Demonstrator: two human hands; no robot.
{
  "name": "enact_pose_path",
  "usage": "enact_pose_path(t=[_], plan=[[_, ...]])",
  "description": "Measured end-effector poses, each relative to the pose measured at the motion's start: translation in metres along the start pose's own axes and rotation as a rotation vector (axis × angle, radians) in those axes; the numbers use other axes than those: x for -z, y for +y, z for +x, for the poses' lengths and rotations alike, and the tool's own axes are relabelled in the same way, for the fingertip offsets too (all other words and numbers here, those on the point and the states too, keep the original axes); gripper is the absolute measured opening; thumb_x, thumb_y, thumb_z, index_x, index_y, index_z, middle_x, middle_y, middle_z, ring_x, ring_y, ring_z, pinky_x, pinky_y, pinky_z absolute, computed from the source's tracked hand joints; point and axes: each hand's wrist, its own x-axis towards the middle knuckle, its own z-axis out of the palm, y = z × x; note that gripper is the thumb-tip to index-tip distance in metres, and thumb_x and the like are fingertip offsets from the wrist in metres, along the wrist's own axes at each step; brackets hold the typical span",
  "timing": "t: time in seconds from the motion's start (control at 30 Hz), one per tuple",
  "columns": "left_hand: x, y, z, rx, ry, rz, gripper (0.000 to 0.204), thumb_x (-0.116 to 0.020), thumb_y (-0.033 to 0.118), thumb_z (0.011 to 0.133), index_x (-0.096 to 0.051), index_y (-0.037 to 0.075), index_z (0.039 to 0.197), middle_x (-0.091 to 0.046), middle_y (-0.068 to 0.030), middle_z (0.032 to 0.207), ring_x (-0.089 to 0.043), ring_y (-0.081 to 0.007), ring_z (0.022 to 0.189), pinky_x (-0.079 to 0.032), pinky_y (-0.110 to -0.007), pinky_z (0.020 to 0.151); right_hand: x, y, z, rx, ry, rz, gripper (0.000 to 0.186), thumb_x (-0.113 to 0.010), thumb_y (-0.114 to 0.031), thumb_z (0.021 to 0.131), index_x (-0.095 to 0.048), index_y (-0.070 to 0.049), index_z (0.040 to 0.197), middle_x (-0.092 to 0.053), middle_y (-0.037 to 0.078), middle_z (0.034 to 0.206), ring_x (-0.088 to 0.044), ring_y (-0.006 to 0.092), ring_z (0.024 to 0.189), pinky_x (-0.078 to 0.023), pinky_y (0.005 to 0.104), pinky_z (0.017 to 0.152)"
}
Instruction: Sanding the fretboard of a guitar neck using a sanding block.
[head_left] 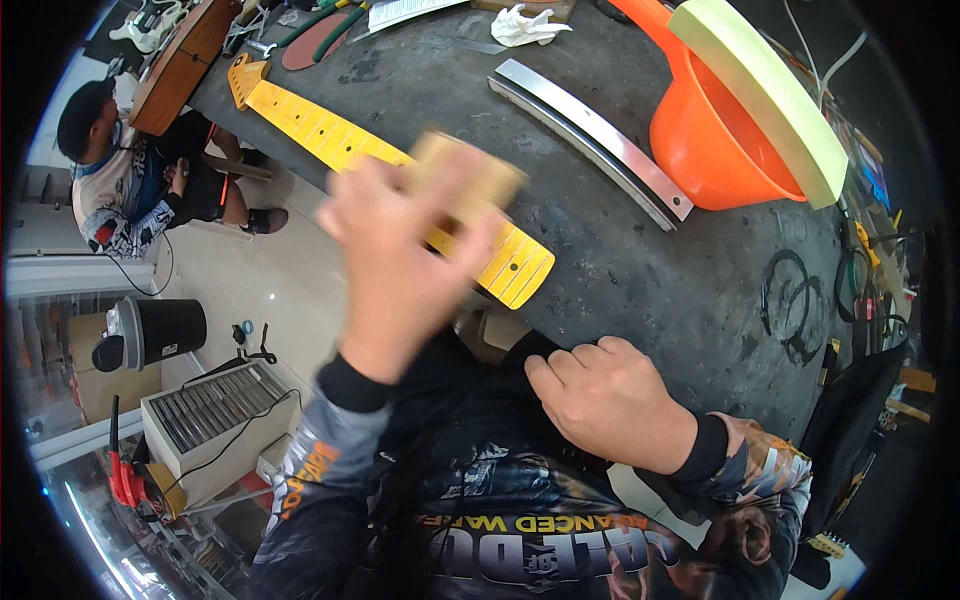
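A yellow maple guitar neck [310, 127] with dark fret dots lies slantwise on the dark workbench [600, 270]; its headstock points to the far left. Over the neck's middle, my left hand [395, 255] grips a tan rectangular block [480, 175]. Both hand and block are smeared by motion, and whether the block touches the fretboard is unclear. My right hand [612, 400] is closed in a fist at the bench's near edge, close to my body. What it may hold is hidden under its curled fingers, beside some dark fabric.
Beyond the neck are a long metal-faced bar [595, 145], an orange dipper [720, 135] with a pale green slab [765, 95] across it, and a crumpled white tissue [528, 26]. A seated person [130, 180] is at far left, above a black bin [165, 333].
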Motion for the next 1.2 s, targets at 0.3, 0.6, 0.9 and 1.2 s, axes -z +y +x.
enact_pose_path(t=[0.3,0.6,0.9,1.2], plan=[[-0.002,0.004,0.002,0.022,-0.006,0.024,0.061,-0.097,0.041,0.086,-0.088,0.029,0.145,-0.061,-0.0094,0.114,-0.059,-0.0326,0.115,-0.041,-0.05,0.102,-0.003,0.0,0.0,-0.012,0.005,0.005,0.024,-0.075,-0.017,0.091,-0.081,-0.007,0.112,-0.075,0.0,0.086,-0.075,0.0175,0.079,-0.053,0.0335,0.072],[0.002,0.005,-0.001,-0.019,-0.044,-0.062,0.066,-0.099,0.046,0.081,-0.089,0.031,0.145,-0.059,-0.0093,0.114,-0.057,-0.0309,0.113,-0.038,-0.05,0.103,0.0,-0.001,0.0,-0.014,-0.003,0.024,0.026,-0.074,-0.017,0.092,-0.081,-0.006,0.115,-0.075,0.0,0.086,-0.076,0.0184,0.079,-0.055,0.0342,0.073],[0.005,0.021,-0.002,-0.038,-0.078,-0.06,0.063,-0.097,0.042,0.081,-0.09,0.029,0.142,-0.062,-0.0088,0.113,-0.059,-0.0317,0.112,-0.041,-0.051,0.102,0.0,0.001,0.001,-0.018,0.007,0.025,0.024,-0.074,-0.017,0.092,-0.081,-0.006,0.112,-0.075,0.0,0.086,-0.076,0.0184,0.078,-0.055,0.034,0.072],[0.003,0.026,-0.009,-0.073,-0.074,-0.125,0.063,-0.097,0.045,0.081,-0.09,0.03,0.142,-0.06,-0.0091,0.113,-0.059,-0.0321,0.114,-0.039,-0.049,0.104,-0.003,0.001,0.0,-0.023,0.032,0.019,0.02,-0.075,-0.018,0.09,-0.079,-0.008,0.108,-0.072,0.0,0.083,-0.075,0.0181,0.078,-0.054,0.0338,0.072]])
